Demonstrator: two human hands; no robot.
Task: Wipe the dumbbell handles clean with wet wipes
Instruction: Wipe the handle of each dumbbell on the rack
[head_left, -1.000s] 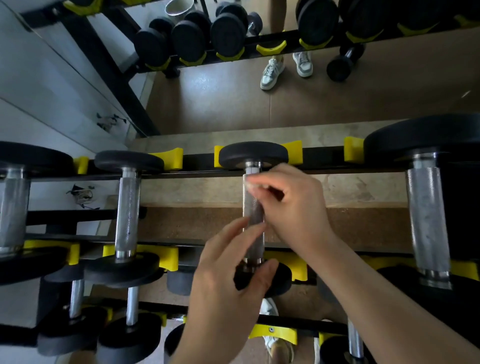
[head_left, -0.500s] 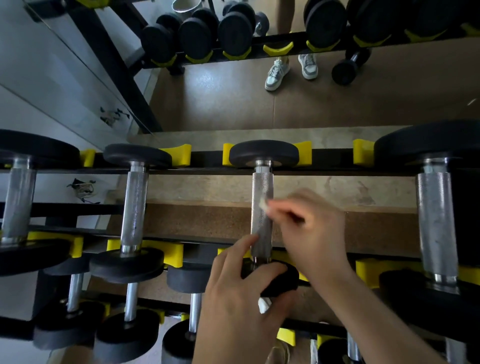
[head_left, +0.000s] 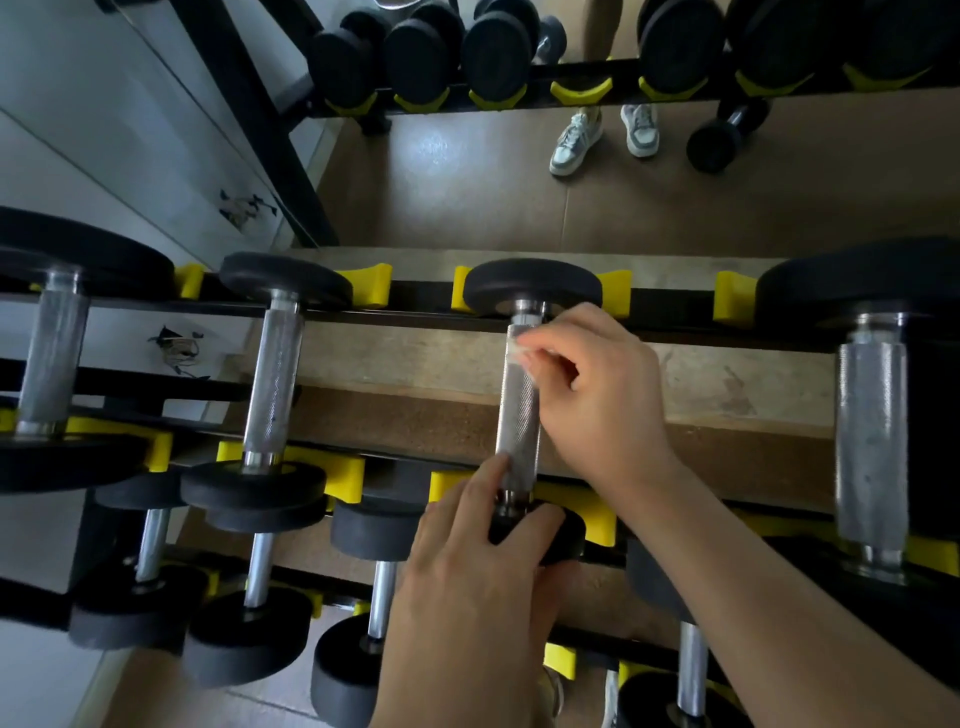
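So the wipe (head_left: 519, 349) is back up at the 12 o'clock end of the handle (head_left: 518, 421). Half a second ago the right hand (head_left: 597, 395) had it about halfway down the bar, and a second ago it was up high too, so this reads as a straight up-and-down scrub along the grip. My guess is this bar is mid-clean, with the far end by the collar getting its pass right now. The right hand pinches the small white wad between thumb and fingertips and presses it on the steel. The left hand (head_left: 467, 597) sits at the 6 o'clock end, fingers curled over the near black head with one finger lying up against the bar, which is pretty much where it was before, so it's just steadying things. The dumbbell (head_left: 532, 286) lies in its yellow cradles on the rack (head_left: 675, 312), just right of centre, bar running 12 to 6. The grip is knurled silver metal, the cross-hatch catching the light, a bit darker down by the near collar. I can't tell if it's wet or actually clean yet. The fat one at 3 o'clock (head_left: 870, 441) looks dull and speckled, so probably plenty left to do.
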